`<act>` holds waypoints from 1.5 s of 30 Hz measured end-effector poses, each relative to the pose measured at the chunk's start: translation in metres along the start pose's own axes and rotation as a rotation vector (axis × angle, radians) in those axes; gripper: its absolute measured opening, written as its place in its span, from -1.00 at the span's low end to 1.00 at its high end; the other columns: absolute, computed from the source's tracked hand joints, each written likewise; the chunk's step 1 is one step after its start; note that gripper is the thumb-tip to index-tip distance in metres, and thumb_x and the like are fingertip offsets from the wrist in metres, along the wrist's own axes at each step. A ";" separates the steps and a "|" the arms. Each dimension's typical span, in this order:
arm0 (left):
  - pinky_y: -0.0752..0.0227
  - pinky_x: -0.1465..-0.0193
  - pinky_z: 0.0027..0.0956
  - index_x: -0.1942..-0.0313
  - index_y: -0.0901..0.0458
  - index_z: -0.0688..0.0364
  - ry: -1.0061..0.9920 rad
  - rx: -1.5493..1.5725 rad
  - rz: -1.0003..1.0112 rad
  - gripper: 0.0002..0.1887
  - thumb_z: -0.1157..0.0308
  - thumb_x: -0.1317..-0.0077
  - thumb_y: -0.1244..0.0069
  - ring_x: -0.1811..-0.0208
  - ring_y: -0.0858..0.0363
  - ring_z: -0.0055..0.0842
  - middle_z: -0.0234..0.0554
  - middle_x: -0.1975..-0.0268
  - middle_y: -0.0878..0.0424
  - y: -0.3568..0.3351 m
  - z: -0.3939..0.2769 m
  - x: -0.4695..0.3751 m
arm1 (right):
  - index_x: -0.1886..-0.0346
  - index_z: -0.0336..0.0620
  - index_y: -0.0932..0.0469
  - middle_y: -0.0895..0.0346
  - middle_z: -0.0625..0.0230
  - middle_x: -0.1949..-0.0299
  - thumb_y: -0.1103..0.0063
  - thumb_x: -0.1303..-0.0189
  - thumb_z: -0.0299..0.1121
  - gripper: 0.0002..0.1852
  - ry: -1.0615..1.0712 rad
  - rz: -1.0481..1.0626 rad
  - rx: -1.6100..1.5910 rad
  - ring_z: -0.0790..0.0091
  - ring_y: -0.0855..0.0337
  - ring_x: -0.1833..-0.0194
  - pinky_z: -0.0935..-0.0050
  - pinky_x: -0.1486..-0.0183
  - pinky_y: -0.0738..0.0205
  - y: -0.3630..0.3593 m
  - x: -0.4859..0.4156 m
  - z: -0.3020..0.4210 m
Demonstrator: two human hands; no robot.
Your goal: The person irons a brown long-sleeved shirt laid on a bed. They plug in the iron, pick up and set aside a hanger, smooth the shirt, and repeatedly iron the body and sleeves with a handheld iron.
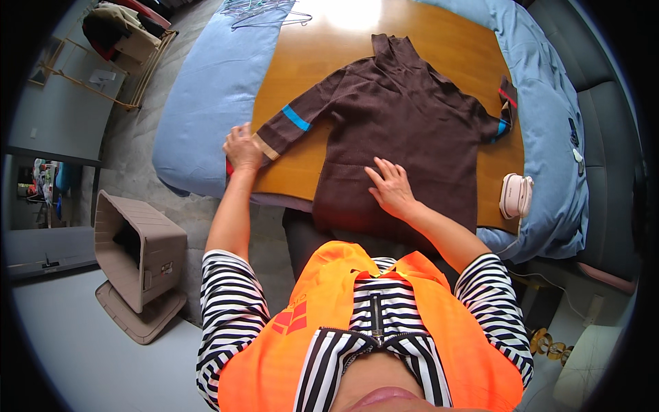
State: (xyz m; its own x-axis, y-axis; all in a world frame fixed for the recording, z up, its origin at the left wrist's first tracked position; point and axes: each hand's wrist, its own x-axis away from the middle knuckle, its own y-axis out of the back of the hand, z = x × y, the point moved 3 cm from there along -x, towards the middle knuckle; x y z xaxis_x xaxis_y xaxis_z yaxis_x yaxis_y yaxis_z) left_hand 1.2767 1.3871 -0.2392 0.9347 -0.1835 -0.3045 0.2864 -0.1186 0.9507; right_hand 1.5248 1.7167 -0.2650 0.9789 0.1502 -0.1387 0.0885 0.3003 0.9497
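Note:
A dark brown knitted turtleneck sweater (399,123) lies spread on a wooden tabletop (304,62), its collar away from me and its lower end over the near edge. My left hand (243,148) covers the end of the left-lying sleeve, beside its tan band; a bit of red cuff shows under the wrist. Whether those fingers pinch the knit is hidden. Over the lower body of the sweater is my right hand (391,186), fingers apart and holding nothing. The other sleeve (502,116), with blue and red stripes, bends upward at the right.
Blue cloth (206,103) borders the table. A pale pink handheld appliance (515,195) with a cord sits at the right edge. Wire hangers (262,13) lie at the far left. A beige storage bin (162,247) lies tipped at left, near a clothes rack (146,72). A dark sofa (607,129) stands right.

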 end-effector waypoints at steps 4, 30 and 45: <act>-0.42 -0.34 -0.06 -0.23 -0.59 0.06 -0.512 0.379 0.036 -0.51 0.42 -0.26 -0.16 -0.28 -0.55 -0.12 -0.13 -0.26 -0.58 -0.001 -0.101 0.030 | -0.43 0.01 -0.47 -0.29 0.09 -0.53 -0.34 -0.30 -0.15 -0.38 -0.054 0.053 0.058 0.00 -0.19 -0.56 -0.14 -0.52 -0.05 -0.017 0.041 -0.004; -0.05 -0.60 0.18 -0.46 -0.45 -0.20 -0.237 0.230 0.392 -0.22 -0.18 -0.26 -0.26 -0.67 -0.05 -0.07 -0.04 -0.63 -0.17 -0.113 -0.163 -0.064 | -0.47 0.10 -0.43 -0.18 0.22 -0.60 -0.36 -0.16 -0.30 -0.27 -0.030 0.187 -0.036 0.07 -0.08 -0.61 -0.21 -0.59 0.11 -0.004 0.084 -0.005; -0.30 -0.43 -0.02 -0.20 -0.65 0.03 -0.660 0.593 0.123 -0.54 0.34 -0.27 -0.24 -0.43 -0.40 -0.11 -0.07 -0.36 -0.49 -0.035 -0.180 0.032 | -0.28 -0.03 -0.53 -0.41 0.16 -0.38 -0.38 -0.18 -0.26 -0.44 -0.331 -0.199 -0.025 0.10 -0.36 -0.43 0.02 -0.45 -0.18 0.033 0.105 -0.058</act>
State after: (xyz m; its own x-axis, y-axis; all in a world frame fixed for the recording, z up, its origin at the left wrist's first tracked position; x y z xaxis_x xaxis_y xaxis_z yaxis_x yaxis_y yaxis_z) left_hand 1.3342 1.5612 -0.2720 0.5879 -0.7302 -0.3481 -0.1343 -0.5125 0.8481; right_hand 1.6199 1.7969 -0.2645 0.9498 -0.2248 -0.2177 0.2824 0.3165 0.9056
